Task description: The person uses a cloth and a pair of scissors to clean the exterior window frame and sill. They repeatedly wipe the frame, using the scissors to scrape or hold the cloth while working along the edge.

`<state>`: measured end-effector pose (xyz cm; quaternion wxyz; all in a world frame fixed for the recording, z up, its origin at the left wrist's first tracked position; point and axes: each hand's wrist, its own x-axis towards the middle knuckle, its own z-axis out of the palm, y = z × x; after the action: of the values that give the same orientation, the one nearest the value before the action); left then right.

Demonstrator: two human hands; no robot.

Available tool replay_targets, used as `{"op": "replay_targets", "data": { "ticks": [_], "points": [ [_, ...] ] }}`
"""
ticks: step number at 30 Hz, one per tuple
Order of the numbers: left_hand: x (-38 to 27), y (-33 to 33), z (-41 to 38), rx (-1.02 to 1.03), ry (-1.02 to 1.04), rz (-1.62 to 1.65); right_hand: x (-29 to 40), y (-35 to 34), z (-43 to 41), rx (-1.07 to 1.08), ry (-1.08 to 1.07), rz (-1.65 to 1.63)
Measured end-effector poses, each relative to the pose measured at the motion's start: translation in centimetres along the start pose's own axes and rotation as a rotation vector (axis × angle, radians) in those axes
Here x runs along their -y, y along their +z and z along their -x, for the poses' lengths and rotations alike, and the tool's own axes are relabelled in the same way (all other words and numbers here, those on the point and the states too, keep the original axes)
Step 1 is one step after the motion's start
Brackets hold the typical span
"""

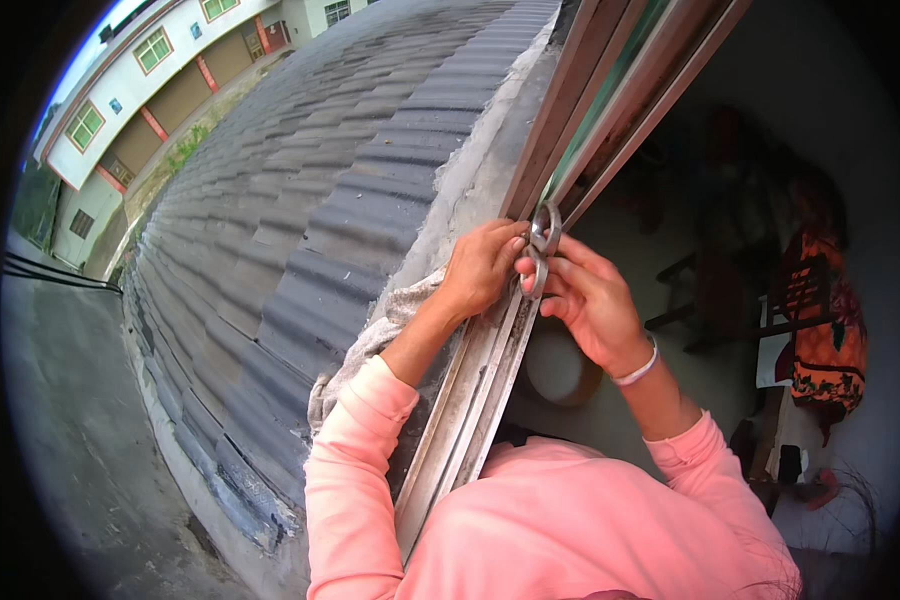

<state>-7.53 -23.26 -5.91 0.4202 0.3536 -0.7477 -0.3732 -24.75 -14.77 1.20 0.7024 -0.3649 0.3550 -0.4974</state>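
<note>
A pair of metal scissors [546,229] with two loop handles is at the lower end of the sliding window sashes [566,161]. My right hand [598,304], a pale bracelet at its wrist, holds the scissors by the handle loops. Right beside them, my left hand [481,262] has its thumb and forefinger pressed together near the pivot. What those fingers pinch is too small to make out, and the blades are hidden behind the hands. Below both hands runs the dirty metal window track [480,390]. A grey cloth [379,334] lies on the outer sill under my left forearm.
Outside the window, a roof of dark corrugated tiles [330,202] slopes away, past a rough cement ledge [457,187]. Indoors, a round pale container [562,367] stands below the track. Patterned orange fabric [829,337] hangs by a dark wooden chair [750,330].
</note>
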Motion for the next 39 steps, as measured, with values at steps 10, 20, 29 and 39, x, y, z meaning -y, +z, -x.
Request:
{"op": "replay_targets", "data": {
  "ticks": [10,20,29,39],
  "points": [
    [1.3,0.2,0.4,-0.064,0.235,-0.046,-0.8,5.5,-2.1,-0.118,-0.868,1.054],
    [2.5,0.3,3.1,-0.083,0.311,-0.057,-3.3,3.1,-4.8,0.029,-0.970,1.273],
    [4.8,-0.1,1.1,0.172,0.183,-0.198,-2.7,2.9,-5.6,0.031,-0.903,1.131],
    [0.3,-2.4,5.8,0.189,0.332,0.046,-5.7,5.4,-1.5,0.101,-1.020,0.888]
  ]
}}
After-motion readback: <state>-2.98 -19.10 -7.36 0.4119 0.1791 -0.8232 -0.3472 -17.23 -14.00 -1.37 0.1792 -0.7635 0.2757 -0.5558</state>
